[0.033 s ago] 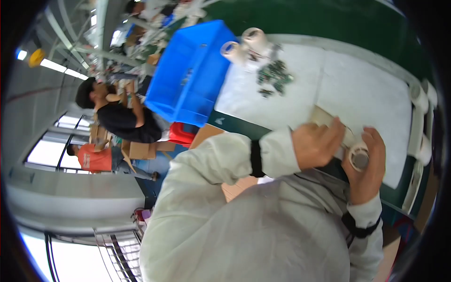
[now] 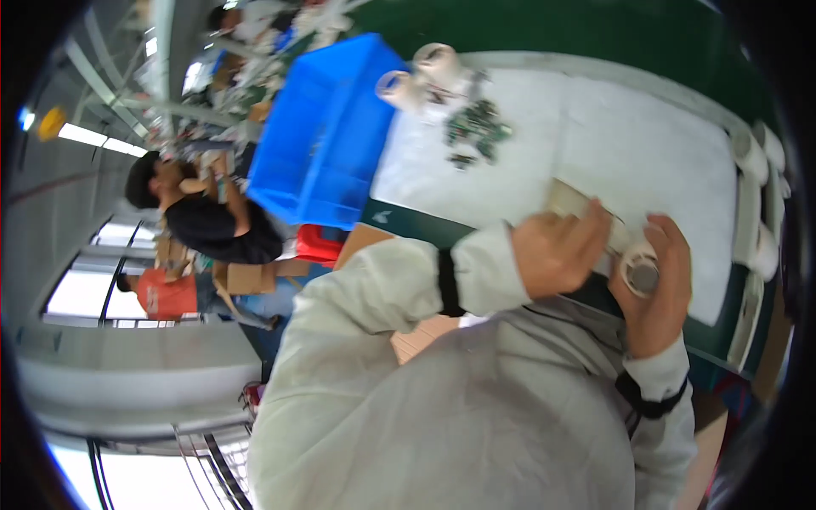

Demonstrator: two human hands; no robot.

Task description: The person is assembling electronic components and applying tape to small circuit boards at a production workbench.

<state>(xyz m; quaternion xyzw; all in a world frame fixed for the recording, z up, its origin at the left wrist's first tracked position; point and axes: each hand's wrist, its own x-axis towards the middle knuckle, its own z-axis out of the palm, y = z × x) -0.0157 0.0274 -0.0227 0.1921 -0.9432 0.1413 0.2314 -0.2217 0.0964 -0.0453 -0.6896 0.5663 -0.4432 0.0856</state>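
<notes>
In the head view, the right hand [image 2: 659,306] is holding a white round part [image 2: 639,270] with a grey centre in its bent fingers. At the part's nine o'clock, the left hand [image 2: 557,255] is showing narrow fingers; what they are gripping cannot be told. Between ten and eleven, green circuit boards [image 2: 481,126] are lying on a white sheet [image 2: 646,144]; a blue bin [image 2: 336,157] is standing toward ten.

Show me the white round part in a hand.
The white round part in the right hand; the two white parts beside the blue bin and white pieces right of the mat are not held.
</notes>
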